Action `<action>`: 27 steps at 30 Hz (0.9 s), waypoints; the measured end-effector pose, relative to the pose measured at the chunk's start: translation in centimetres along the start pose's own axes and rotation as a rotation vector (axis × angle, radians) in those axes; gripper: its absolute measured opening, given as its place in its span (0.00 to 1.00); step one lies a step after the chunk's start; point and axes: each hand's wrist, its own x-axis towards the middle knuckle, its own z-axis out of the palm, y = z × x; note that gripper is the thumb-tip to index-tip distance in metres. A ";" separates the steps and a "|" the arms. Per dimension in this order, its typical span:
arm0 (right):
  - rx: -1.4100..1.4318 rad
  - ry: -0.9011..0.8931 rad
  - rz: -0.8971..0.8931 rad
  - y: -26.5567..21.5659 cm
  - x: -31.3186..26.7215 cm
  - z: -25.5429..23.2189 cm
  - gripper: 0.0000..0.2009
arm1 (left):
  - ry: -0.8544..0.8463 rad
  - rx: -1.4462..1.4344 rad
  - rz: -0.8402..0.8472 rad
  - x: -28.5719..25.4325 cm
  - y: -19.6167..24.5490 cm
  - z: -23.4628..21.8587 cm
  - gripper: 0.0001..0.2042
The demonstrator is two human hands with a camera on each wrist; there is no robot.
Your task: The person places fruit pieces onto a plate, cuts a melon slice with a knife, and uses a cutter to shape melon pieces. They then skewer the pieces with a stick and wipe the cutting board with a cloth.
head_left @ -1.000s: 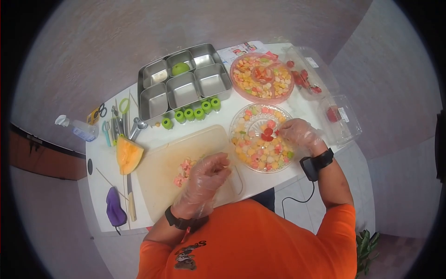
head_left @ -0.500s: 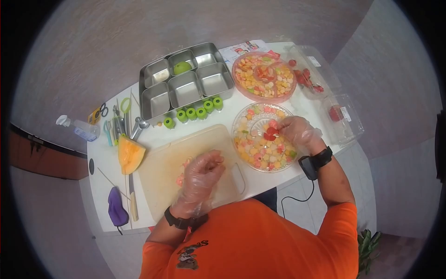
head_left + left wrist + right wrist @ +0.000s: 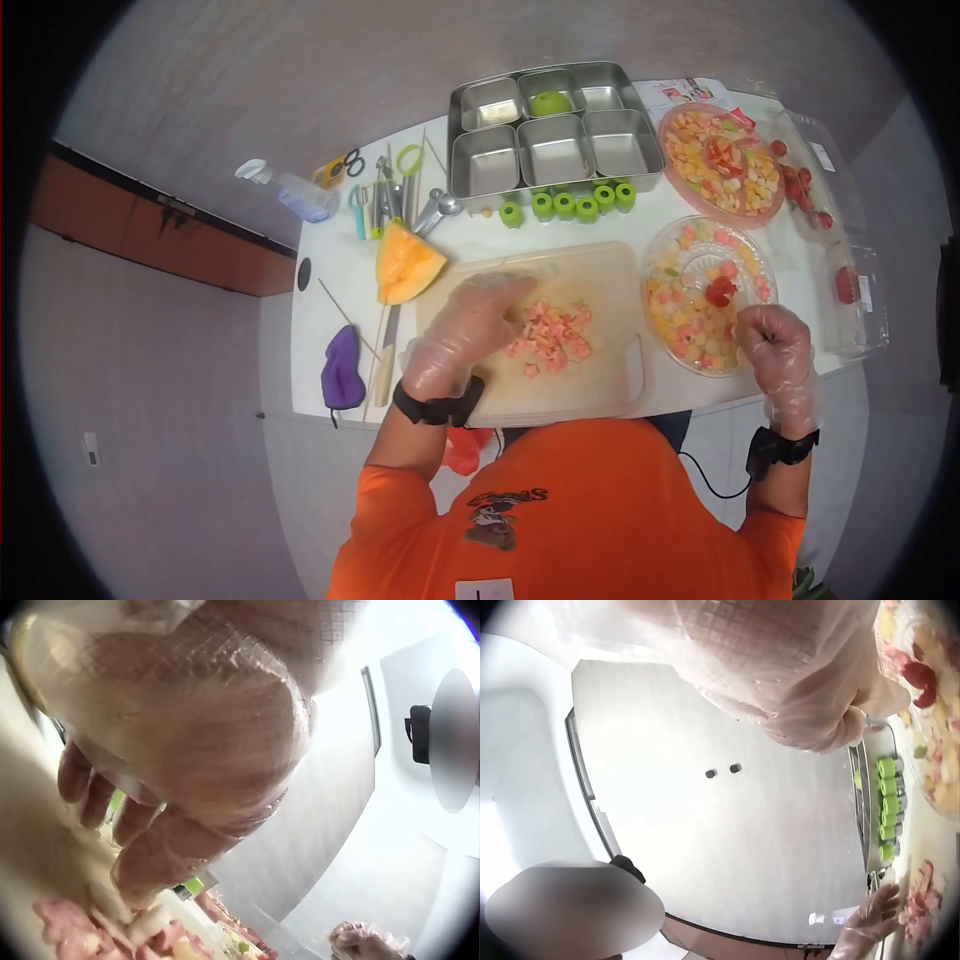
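Note:
In a clear glove, the left hand (image 3: 470, 325) hovers over the left part of the cutting board (image 3: 490, 395), its fingers loosely extended beside a pile of pink fruit pieces (image 3: 553, 335). The left wrist view has that hand (image 3: 180, 735) above pink and pale pieces (image 3: 71, 926), holding nothing visible. At the lower right rim of a clear plate of cut fruit (image 3: 690, 345) is the gloved right hand (image 3: 780, 360), fingers curled inward with no object showing. Red pieces (image 3: 720, 291) lie near the plate's centre; they also show in the right wrist view (image 3: 920, 681), beside the curled hand (image 3: 795, 682).
A steel tray of compartments (image 3: 655, 170) holds a green fruit (image 3: 550, 104); green-topped cutters (image 3: 564, 206) line its front. Around the left are a melon wedge (image 3: 405, 262), a knife (image 3: 385, 370), a purple item (image 3: 343, 370) and a spray bottle (image 3: 305, 197). A pink platter (image 3: 680, 185) and clear boxes (image 3: 872, 305) stand right.
The head view has swung left, so the table appears farther right. My left hand has drawn left off the pink pile, its fingers straighter. My right hand has left the red pieces for the plate's near edge.

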 end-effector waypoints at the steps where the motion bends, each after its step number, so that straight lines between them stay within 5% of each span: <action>1: 0.022 -0.010 -0.005 -0.3 -0.3 0.5 0.02 | -0.011 0.042 0.041 0.2 0.4 0.2 0.28; 10: 0.156 -0.032 0.102 0.0 -1.7 3.0 0.03 | -0.158 0.222 0.062 1.1 1.3 0.9 0.21; 27: 0.165 -0.084 0.086 -0.4 -1.9 3.5 0.04 | -0.030 0.044 0.041 -0.8 1.2 2.1 0.15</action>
